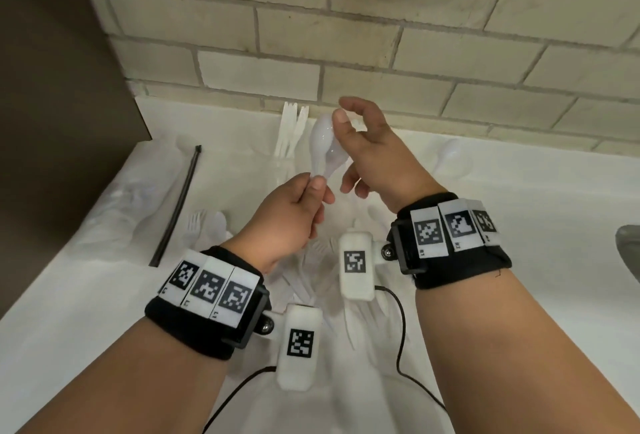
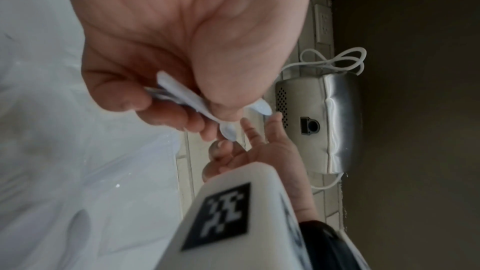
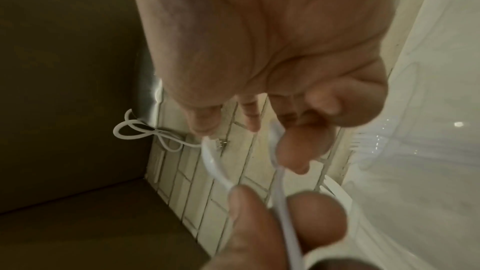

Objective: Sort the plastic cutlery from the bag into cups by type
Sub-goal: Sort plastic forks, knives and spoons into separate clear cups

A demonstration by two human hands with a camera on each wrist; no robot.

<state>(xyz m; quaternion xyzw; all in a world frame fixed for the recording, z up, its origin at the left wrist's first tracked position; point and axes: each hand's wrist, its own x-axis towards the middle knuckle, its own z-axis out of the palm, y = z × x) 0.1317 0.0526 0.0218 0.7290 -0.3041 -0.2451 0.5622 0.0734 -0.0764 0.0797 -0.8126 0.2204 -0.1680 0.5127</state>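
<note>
White plastic spoons [image 1: 323, 146] — bowls up, handles down — pinched by left hand [image 1: 287, 222]; right hand [image 1: 374, 153] loose

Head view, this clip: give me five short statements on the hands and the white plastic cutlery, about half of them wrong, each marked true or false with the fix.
1. The left hand pinches the handles of two white plastic spoons. True.
2. The right hand lies flat on the white counter. False: it is raised, fingers at the spoon bowls.
3. White plastic forks stand upright near the tiled wall, tines up. True.
4. The held spoons point bowl-down toward the counter. False: their bowls point up and away from the person.
5. A black strip lies on the counter to the right of both hands. False: it lies to their left.
</note>
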